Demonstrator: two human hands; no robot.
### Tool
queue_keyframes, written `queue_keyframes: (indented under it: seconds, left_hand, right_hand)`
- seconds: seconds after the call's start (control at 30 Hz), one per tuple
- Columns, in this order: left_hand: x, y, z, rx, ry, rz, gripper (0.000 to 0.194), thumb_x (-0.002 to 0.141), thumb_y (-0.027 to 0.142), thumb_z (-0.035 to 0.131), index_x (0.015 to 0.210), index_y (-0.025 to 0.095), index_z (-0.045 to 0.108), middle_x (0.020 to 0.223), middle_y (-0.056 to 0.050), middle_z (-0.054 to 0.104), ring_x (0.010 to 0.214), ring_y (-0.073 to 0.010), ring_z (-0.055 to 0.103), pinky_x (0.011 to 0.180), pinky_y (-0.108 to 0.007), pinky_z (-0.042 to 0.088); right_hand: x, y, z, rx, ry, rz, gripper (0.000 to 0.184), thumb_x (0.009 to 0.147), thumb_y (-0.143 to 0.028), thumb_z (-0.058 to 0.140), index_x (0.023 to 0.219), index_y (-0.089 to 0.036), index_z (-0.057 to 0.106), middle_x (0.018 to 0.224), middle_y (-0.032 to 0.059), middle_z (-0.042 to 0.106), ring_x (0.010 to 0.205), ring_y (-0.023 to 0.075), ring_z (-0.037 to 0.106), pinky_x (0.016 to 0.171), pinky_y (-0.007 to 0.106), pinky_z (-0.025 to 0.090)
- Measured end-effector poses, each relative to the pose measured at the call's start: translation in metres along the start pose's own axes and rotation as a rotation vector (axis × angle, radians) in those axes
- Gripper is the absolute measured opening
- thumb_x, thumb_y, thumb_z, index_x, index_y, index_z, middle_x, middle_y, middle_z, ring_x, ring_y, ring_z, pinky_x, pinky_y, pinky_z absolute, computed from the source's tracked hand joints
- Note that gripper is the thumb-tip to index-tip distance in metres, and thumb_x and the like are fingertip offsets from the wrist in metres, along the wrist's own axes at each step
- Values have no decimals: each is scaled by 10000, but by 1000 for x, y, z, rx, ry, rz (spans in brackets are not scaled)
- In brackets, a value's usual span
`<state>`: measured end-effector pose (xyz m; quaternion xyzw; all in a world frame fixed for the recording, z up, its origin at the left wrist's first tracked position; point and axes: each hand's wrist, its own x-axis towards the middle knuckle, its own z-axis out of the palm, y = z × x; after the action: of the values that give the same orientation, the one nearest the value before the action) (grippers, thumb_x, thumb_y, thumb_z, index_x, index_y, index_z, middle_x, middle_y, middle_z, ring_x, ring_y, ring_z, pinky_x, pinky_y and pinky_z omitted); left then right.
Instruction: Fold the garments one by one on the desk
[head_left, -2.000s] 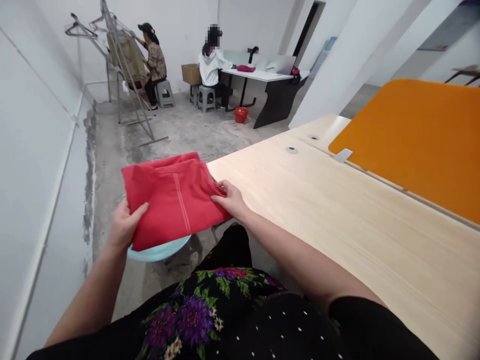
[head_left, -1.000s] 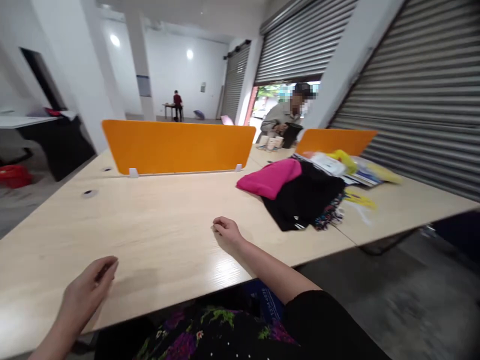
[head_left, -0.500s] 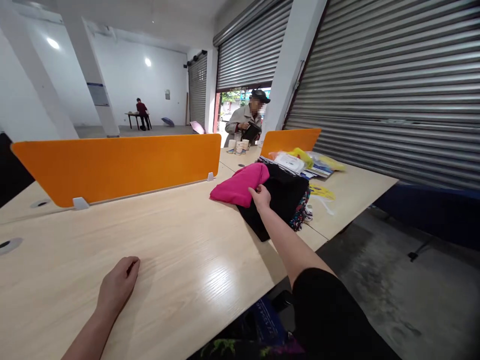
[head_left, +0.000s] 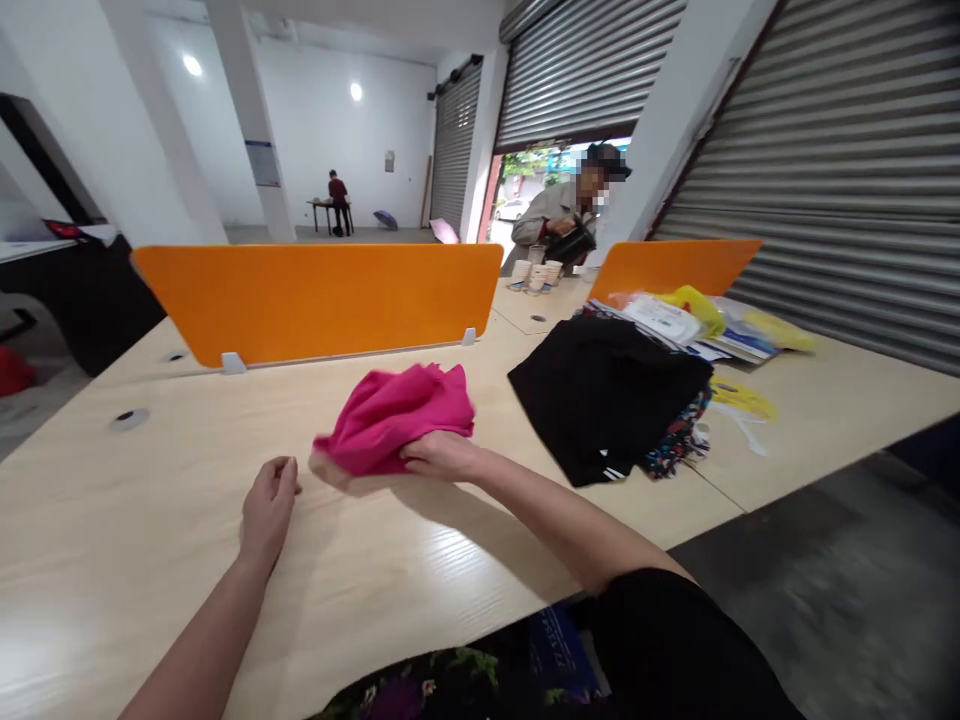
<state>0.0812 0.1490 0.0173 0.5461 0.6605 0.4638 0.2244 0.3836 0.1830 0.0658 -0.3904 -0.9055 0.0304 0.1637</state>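
A bright pink folded garment (head_left: 405,405), its exact kind not clear, hangs just over the table in the grip of my right hand (head_left: 442,455). My fingers pinch its near edge, and the fingertips are partly hidden by the fabric. My left hand (head_left: 268,505) rests at the tabletop to the left of the pink fabric, fingers curled in, with nothing seen in it. To the right lies a black garment (head_left: 607,385) with small white stripes at a corner, on top of a pile that includes a floral-patterned cloth (head_left: 679,435).
Orange dividers (head_left: 322,305) stand along the wooden table (head_left: 360,570). Plastic packets (head_left: 667,318) and a yellow item (head_left: 742,398) lie at right. Beyond the paper cups (head_left: 536,278), a person (head_left: 555,215) tilts a dark jug. Another person (head_left: 339,200) stands far back.
My right hand has carried the pink garment off the black one, leftward and toward me. The camera view has turned left. My left hand stays curled at the table.
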Motion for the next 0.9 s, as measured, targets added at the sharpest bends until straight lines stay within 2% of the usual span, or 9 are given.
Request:
queue_keyframes:
  seconds: [0.1, 0.2, 0.3, 0.4, 0.53, 0.63, 0.77, 0.83, 0.9]
  left_hand:
    - [4, -6, -6, -65, 224, -76, 446, 857, 558, 410, 1066, 188, 546, 919, -55, 643, 833, -201, 626, 759, -333, 511]
    - [7, -11, -9, 3, 349, -39, 418, 874, 523, 400, 1045, 179, 564, 978, -80, 635, 916, -211, 611, 848, -354, 491]
    - [3, -11, -8, 69, 206, 247, 421, 901, 516, 370, 1034, 183, 591, 1021, -89, 639, 985, -217, 598, 907, -364, 467]
    - [-8, -3, -5, 224, -62, 608, 474, 875, 551, 448, 1154, 188, 575, 1142, -103, 644, 1106, -247, 567, 977, -402, 422]
    - [-24, 13, 0, 441, -146, 839, 862, 733, 646, 610, 1406, 159, 377, 1351, -159, 537, 1265, -323, 464, 1081, -484, 300]
    - [-30, 20, 8, 492, -154, 844, 938, 731, 609, 629, 1463, 139, 276, 1382, -181, 504, 1241, -321, 484, 1060, -480, 315]
    - [-21, 20, 18, 505, -170, 708, 613, 839, 337, 524, 1405, 141, 400, 1143, -143, 648, 1043, -281, 584, 916, -440, 431]
    - [-18, 22, 16, 392, -129, 652, 473, 840, 204, 429, 1303, 161, 515, 1060, -108, 668, 991, -246, 597, 883, -405, 459]
    - [-25, 28, 9, 234, -41, 677, 424, 831, 143, 380, 1208, 174, 571, 1052, -91, 665, 991, -214, 599, 871, -365, 469]
  right_hand:
    - [-5, -23, 15, 133, 69, -138, 154, 878, -217, 561, 993, -201, 662, 954, 52, 671, 858, 172, 607, 745, 270, 477]
    - [-4, -27, 22, 184, 262, -12, 247, 843, -181, 584, 1088, -175, 618, 1085, 102, 628, 1010, 224, 569, 884, 359, 474]
    - [1, -27, 25, 171, 278, 130, 455, 764, -214, 682, 1199, -177, 557, 1184, 119, 578, 1093, 269, 520, 928, 419, 462]
    - [3, -29, 25, 72, 139, 140, 420, 726, -198, 709, 1132, -172, 603, 1160, 110, 598, 1065, 281, 511, 899, 423, 469]
    - [-2, -35, 27, -1, 108, 83, 321, 749, -162, 680, 1068, -163, 652, 1145, 105, 620, 1071, 269, 487, 899, 384, 459]
    - [-7, -40, 33, -27, 144, 38, 270, 786, -173, 635, 1054, -181, 669, 1116, 99, 624, 1042, 263, 471, 900, 400, 440]
    - [-12, -50, 41, 17, 158, 24, 280, 768, -145, 603, 1033, -189, 680, 1079, 102, 628, 1039, 276, 461, 873, 426, 436]
    - [-14, -54, 42, 190, 208, 10, 271, 784, -163, 583, 1037, -201, 675, 1085, 93, 641, 1045, 264, 492, 883, 425, 442]
    - [-20, -54, 42, 469, 340, 104, 208, 826, -220, 544, 991, -212, 671, 1053, 78, 664, 1003, 238, 553, 866, 403, 463]
